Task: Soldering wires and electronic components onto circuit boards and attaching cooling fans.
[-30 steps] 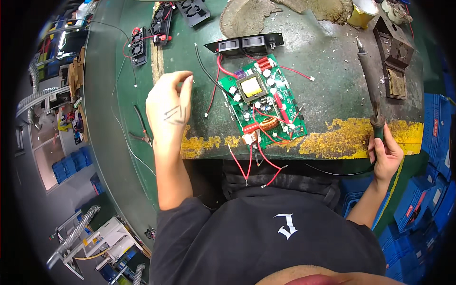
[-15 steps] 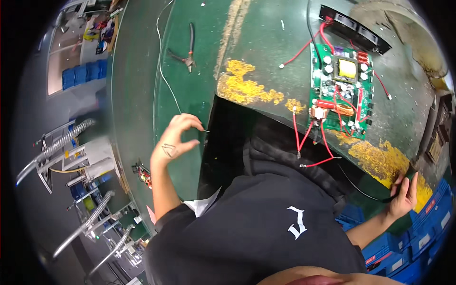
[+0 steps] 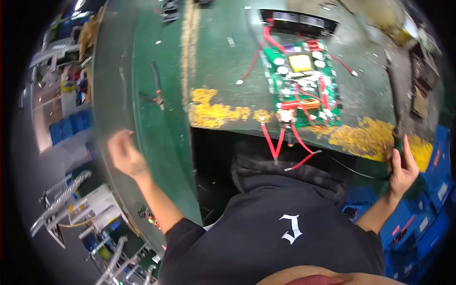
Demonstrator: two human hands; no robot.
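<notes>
My right hand (image 3: 403, 173) is closed round the handle of a soldering iron (image 3: 397, 141) at the bench's right front corner. A black cord (image 3: 358, 174) runs left from that hand. At the left, motion blurs my left hand (image 3: 124, 152) over the green bench; its fingers look bent, and what they hold cannot be made out. A green circuit board (image 3: 278, 57) lies in front of me, carrying a yellow-topped transformer (image 3: 300, 63). Several red wires (image 3: 269, 140) hang from it over the bench edge. Behind the board a black panel (image 3: 299, 22) is joined by a thick red wire.
Cutting pliers (image 3: 157, 90) lie on the green bench (image 3: 221, 61), left of the board. Worn yellow paint (image 3: 216, 111) marks its front edge. Dark metal blocks (image 3: 420, 102) stand at the right. Blue crates (image 3: 427, 204) are stacked below them. A dark part (image 3: 170, 10) lies at the back.
The view has turned, so the bench things sit elsewhere in the picture. My left hand has moved left, away from the bench's front corner. My right hand keeps hold of the soldering iron.
</notes>
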